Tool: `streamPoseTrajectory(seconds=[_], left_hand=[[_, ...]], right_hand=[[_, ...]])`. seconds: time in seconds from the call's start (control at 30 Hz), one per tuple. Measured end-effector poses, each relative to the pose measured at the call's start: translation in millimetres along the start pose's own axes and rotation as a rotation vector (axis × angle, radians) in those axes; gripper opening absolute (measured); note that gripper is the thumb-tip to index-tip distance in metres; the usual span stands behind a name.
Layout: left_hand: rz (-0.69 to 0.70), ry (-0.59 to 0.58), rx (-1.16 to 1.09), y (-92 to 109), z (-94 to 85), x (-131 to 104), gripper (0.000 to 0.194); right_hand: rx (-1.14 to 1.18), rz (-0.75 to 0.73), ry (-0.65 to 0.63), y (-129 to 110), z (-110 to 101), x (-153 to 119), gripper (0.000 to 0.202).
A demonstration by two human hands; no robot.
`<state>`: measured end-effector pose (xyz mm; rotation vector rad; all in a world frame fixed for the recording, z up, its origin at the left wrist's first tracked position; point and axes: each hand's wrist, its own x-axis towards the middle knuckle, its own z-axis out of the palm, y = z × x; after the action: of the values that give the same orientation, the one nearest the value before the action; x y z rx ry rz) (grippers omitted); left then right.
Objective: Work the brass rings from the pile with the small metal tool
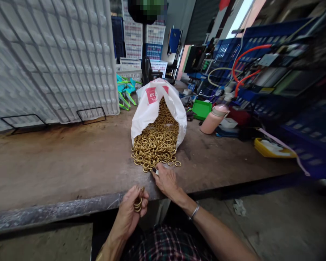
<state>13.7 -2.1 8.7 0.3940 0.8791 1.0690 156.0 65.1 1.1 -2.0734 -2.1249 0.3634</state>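
Only the white letters "AR" could be read, on a red square label printed on the white plastic bag (149, 108), at twelve o'clock from the hands.

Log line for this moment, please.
left hand: holds stacked brass rings | right hand: at ring pile edge | white bag: open on workbench

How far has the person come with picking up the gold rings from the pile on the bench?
Done: only a small stack of rings sits in the left hand. In hand: the right hand reaches the near edge of the ring pile. Left: nearly everything, as the pile still spills from the white bag across the workbench.
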Motion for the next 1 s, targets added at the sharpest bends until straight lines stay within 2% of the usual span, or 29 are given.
streamPoseTrajectory(seconds=[0.17, 0.3, 0.4, 0.63, 0.83, 1.0], left_hand=[[-0.020, 0.006, -0.064, 0, -5.3, 5, 0.023], [-0.075, 0.001, -0.146, 3, -6.9, 7, 0.031], [-0.082, -0.004, -0.197, 3, -7.4, 9, 0.023], [-0.075, 0.100, -0.228, 3, -7.2, 8, 0.018], [-0.007, 0.016, -0.128, 4, -1.5, 10, 0.027], [0.159, 0.053, 0.165, 0, 3.6, 14, 0.027]], right_hand=[[-0.017, 0.006, 0.019, -3, 1, 3, 0.020], [-0.002, -0.017, 0.010, -1, -2, 4, 0.021], [0.001, -0.016, -0.003, 1, -4, 6, 0.021], [0.021, -0.032, 0.024, 5, 0, 10, 0.019], [0.114, -0.048, 0.066, 12, 3, 12, 0.014], [0.292, -0.086, 0.090, 18, 0, 9, 0.010]])
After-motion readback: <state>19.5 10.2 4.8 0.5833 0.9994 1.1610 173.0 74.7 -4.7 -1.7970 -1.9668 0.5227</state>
